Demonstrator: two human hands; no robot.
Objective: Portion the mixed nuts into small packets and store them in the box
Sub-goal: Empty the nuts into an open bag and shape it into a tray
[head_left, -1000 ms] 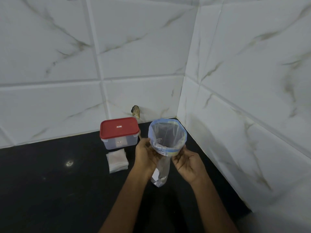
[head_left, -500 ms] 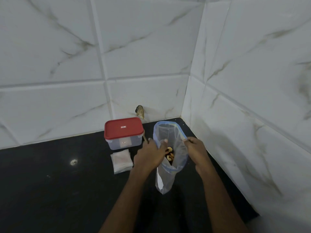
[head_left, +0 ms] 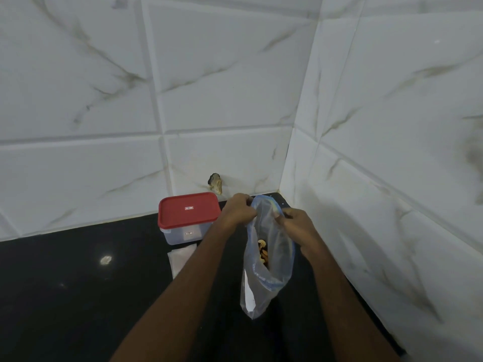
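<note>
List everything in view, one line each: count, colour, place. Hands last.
zip bag: one, clear with blue rim, held open near the wall corner
nuts: several, tan, inside the zip bag
box: one, clear with red top, closed, by the back wall
small packets: small stack, whitish, in front of the box
counter: one, black
wall tiles: many, white, veined, two walls
left hand: grips the bag's rim
right hand: grips the opposite rim

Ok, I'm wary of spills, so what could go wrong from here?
The left hand and right hand hold the bag open by its rim; if either grip slips, the nuts may spill on the counter. The left forearm crosses over the packets and could sweep them. The box has its lid on, with both hands busy.
</note>
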